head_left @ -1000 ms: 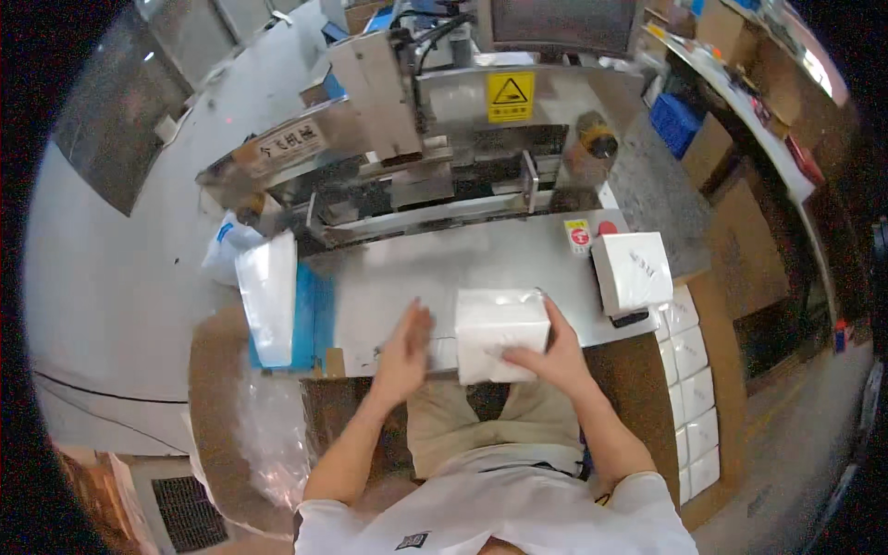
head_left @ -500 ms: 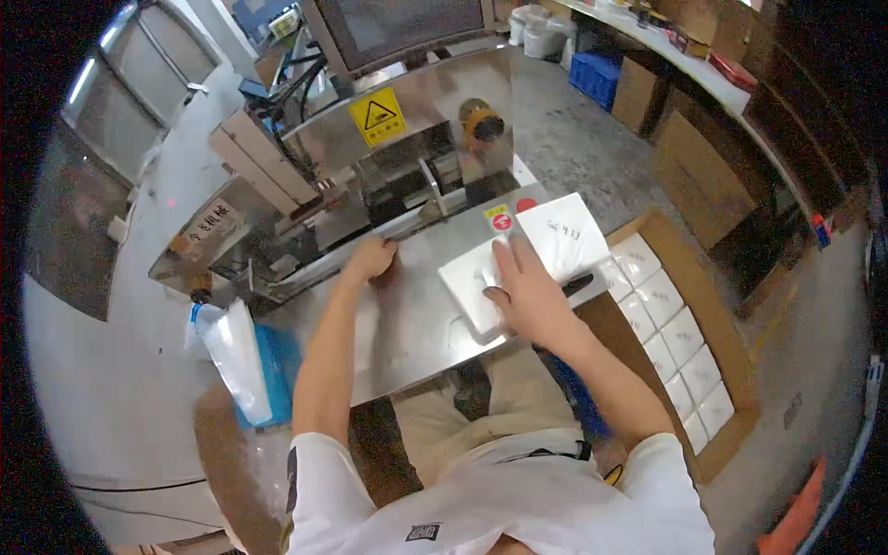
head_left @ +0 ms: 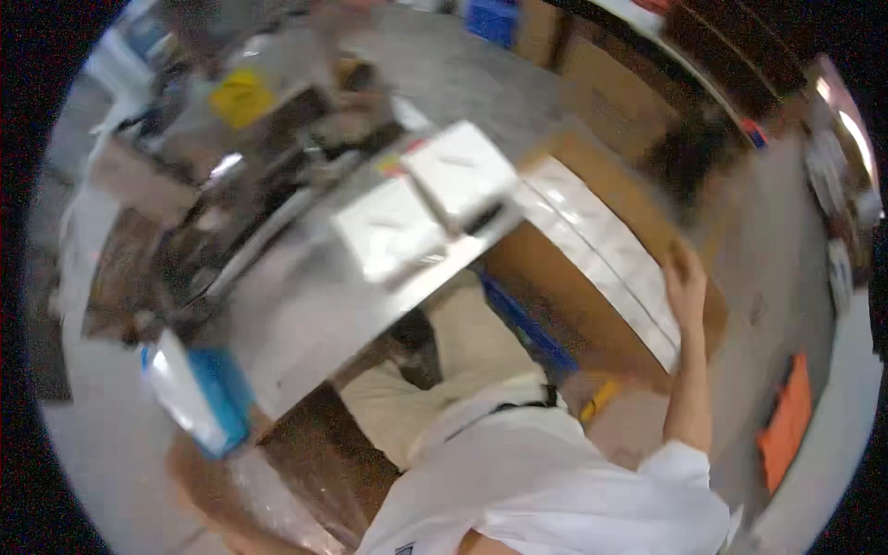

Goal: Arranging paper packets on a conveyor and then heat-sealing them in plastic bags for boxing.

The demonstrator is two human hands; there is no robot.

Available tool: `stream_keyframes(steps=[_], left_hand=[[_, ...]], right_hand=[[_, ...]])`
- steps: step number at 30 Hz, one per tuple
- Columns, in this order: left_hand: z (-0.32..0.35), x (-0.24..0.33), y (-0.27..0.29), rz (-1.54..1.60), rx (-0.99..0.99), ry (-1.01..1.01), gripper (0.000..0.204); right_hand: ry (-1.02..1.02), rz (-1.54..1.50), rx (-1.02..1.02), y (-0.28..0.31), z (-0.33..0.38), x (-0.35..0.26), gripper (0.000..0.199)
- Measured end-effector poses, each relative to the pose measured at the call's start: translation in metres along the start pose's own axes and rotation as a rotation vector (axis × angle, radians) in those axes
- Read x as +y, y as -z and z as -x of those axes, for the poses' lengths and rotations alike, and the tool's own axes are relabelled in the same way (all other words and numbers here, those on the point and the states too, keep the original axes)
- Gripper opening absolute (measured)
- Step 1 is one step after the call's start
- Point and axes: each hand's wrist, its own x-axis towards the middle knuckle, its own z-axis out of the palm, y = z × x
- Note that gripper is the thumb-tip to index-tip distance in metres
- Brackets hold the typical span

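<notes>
My right hand is at the right side of an open cardboard carton, over its rim beside the wrapped packs inside. Motion smears its fingers, so I cannot tell whether they grip anything. Rows of white wrapped packs fill one side of the carton. Two white packs lie on the steel worktop: one nearer the middle, the other by the worktop's right end. My left hand cannot be made out in the blurred lower left.
The steel worktop belongs to a machine with a yellow warning sign. A blue and white plastic packet hangs at its left end. Clear plastic film lies below. An orange object stands at the right.
The view has swung to the right. My right hand has left the pack on the worktop and moved to the carton. My left hand has come off the worktop's machine edge.
</notes>
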Motion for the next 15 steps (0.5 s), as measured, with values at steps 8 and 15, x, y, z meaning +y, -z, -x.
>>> stream_keyframes(steps=[8, 15], left_hand=[[0.066, 0.015, -0.035, -0.005, 0.879, 0.578, 0.044], [-0.085, 0.197, -0.134, 0.614, 0.372, 0.162, 0.029]], right_hand=[[-1.109, 0.163, 0.086, 0.106, 0.120, 0.164, 0.058], [-0.964, 0.605, -0.667, -0.034, 0.087, 0.137, 0.084]])
